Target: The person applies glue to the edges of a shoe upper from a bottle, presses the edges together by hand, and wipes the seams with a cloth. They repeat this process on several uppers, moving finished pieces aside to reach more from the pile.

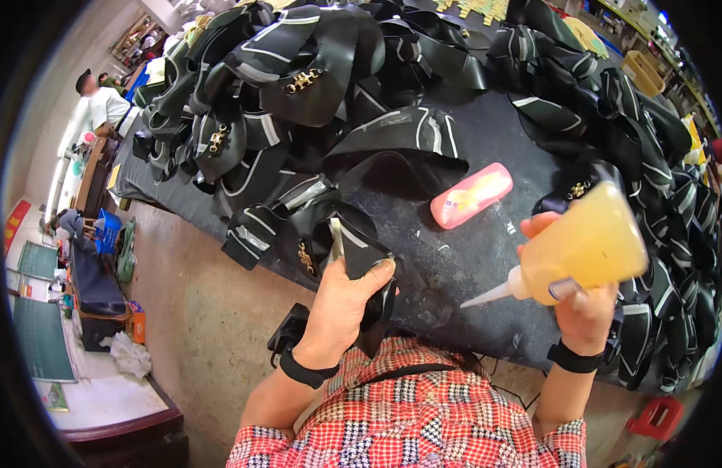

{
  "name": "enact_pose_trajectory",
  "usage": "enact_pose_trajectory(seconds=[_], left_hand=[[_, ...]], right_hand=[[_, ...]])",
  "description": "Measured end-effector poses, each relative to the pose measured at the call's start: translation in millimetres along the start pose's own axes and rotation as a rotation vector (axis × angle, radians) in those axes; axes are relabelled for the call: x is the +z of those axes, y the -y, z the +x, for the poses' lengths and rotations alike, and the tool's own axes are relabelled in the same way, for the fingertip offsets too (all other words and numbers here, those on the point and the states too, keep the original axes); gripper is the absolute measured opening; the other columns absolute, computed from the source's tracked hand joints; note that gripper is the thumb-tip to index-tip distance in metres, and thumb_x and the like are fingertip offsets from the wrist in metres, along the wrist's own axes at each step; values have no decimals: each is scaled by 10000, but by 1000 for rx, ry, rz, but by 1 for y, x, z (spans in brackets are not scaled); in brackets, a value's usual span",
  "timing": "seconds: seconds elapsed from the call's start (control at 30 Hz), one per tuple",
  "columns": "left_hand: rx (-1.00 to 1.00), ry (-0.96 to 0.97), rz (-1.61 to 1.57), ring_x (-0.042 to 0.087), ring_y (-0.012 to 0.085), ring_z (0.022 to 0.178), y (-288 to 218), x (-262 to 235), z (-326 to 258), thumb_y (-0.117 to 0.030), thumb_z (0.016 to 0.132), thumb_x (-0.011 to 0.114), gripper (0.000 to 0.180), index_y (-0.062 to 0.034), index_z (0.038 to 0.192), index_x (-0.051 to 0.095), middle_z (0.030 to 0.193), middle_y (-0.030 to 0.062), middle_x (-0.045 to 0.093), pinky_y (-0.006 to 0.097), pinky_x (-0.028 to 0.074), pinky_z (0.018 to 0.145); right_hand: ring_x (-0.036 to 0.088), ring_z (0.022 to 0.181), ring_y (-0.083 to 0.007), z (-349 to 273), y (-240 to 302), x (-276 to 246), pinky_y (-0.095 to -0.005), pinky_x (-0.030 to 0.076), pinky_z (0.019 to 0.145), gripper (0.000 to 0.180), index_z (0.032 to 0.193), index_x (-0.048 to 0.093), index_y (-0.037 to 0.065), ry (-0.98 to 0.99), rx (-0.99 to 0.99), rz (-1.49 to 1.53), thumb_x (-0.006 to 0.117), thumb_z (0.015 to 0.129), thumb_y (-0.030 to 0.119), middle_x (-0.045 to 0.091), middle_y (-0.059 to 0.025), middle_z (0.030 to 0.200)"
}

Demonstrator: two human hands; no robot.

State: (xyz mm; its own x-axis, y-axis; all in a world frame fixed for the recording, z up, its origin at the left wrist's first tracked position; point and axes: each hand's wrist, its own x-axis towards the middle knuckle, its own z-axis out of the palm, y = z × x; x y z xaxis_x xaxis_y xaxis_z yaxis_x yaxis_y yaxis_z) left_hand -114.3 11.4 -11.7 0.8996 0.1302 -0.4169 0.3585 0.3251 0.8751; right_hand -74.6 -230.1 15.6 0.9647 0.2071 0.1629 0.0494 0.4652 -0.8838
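My left hand (336,308) is closed on a black leather shoe upper (368,248) at the table's near edge, thumb on top. A pale strip (337,238) stands up along this piece beside my fingers. My right hand (585,321) grips a translucent squeeze bottle (591,246) of yellowish liquid, tilted so its thin white nozzle (487,295) points down and left. The nozzle tip is apart from the piece in my left hand. Between and beyond my hands, a pink oblong object (471,195) lies on the black tabletop (486,125).
Black uppers with white edging and gold buckles (302,80) are heaped at the far left. Another pile (649,156) lines the right side. A red plastic stool (656,418) stands at lower right. A person in white (107,105) is at far left, near a blue basket (107,230).
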Motion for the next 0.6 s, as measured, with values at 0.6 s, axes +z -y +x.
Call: enact_pose_trajectory(seconds=[0.6], left_hand=[[-12, -3, -51, 580, 167, 686, -10, 10, 3, -55, 776, 592, 141, -5, 893, 533, 764, 59, 572, 283, 490, 630]], right_hand=[[524, 1037, -325, 20, -32, 13, -412, 482, 817, 649, 1229, 342, -7, -242, -54, -44, 593, 778, 386, 498, -211, 1139]])
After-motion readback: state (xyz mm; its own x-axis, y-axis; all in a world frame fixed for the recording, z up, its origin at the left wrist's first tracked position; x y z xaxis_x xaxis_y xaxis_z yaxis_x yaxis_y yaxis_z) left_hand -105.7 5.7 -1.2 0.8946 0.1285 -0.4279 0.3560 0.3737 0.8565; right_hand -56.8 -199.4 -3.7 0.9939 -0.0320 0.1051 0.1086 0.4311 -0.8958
